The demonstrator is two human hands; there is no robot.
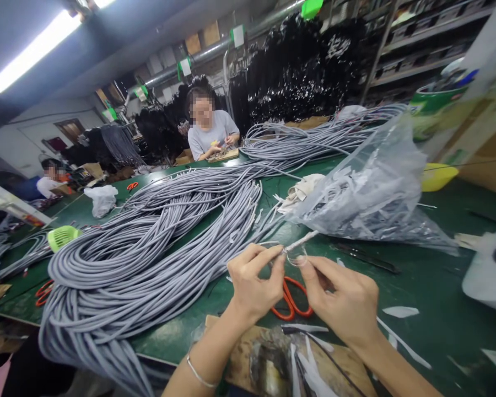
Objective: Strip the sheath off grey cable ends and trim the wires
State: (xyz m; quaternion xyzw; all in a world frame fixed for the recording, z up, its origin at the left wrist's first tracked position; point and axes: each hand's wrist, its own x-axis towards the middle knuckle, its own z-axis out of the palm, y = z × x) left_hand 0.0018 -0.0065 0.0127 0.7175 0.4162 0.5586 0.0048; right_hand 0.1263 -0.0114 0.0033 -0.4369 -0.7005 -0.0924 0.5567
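My left hand (252, 284) and my right hand (342, 300) meet in front of me over a green table (430, 281). Both pinch the stripped end of a grey cable (300, 242), where a thin clear strip curls into a loop between my fingertips. The cable runs back into a big pile of grey cables (149, 242) on my left. Orange-handled scissors (291, 300) lie on the table just under my hands. A bracelet sits on my left wrist.
A clear plastic bag of stripped scraps (376, 187) lies to the right, a yellow bowl (438, 175) behind it. A worn board (273, 353) with scraps is at the near edge. Two other people sit working farther along the table. Black cable bundles hang at the back.
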